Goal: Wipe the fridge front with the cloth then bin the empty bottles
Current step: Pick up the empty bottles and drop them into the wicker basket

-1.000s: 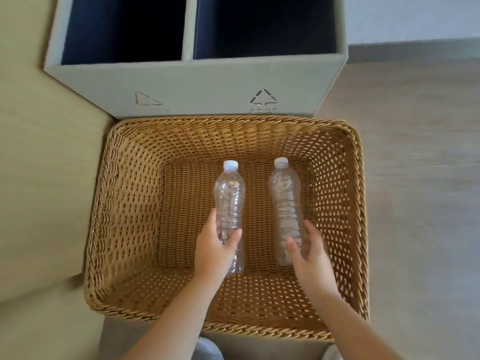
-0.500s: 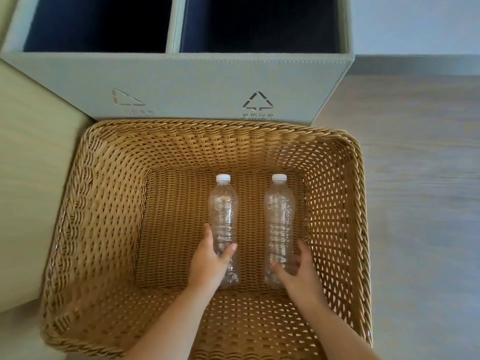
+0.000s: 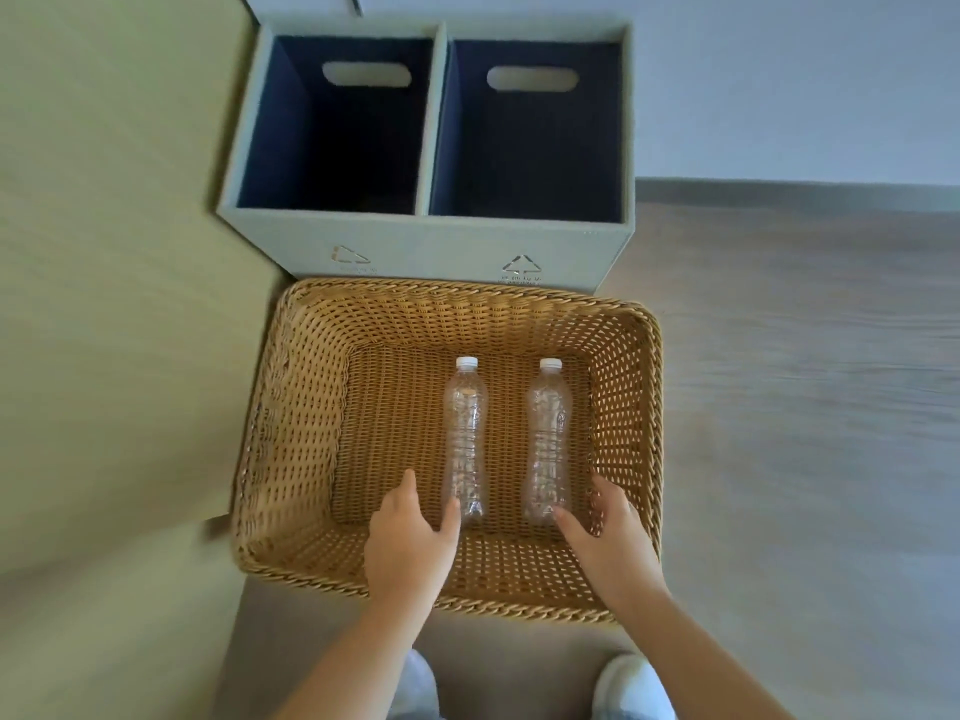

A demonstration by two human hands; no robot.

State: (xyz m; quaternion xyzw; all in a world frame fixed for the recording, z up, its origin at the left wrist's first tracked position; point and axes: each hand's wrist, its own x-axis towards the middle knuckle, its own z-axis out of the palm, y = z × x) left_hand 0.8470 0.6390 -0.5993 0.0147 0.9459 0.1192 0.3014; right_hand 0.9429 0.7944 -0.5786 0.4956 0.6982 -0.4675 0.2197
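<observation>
Hands are hovering open over two empty bottles lying side by side in a wicker basket (image 3: 306,433), caps pointing to 12 o'clock. The left hand (image 3: 410,543) is touching the left bottle (image 3: 464,439) with its thumb; the right hand (image 3: 608,537) is bracketing the base of the right bottle (image 3: 548,439), neither grip closing. The two-compartment bin (image 3: 415,241) is standing at 12 o'clock. Light, smooth plastic could be rolling away or crumpling under a hasty pinch. Compared with half a second ago, both hands are sitting lower on the bottles, fingers spread wider.
</observation>
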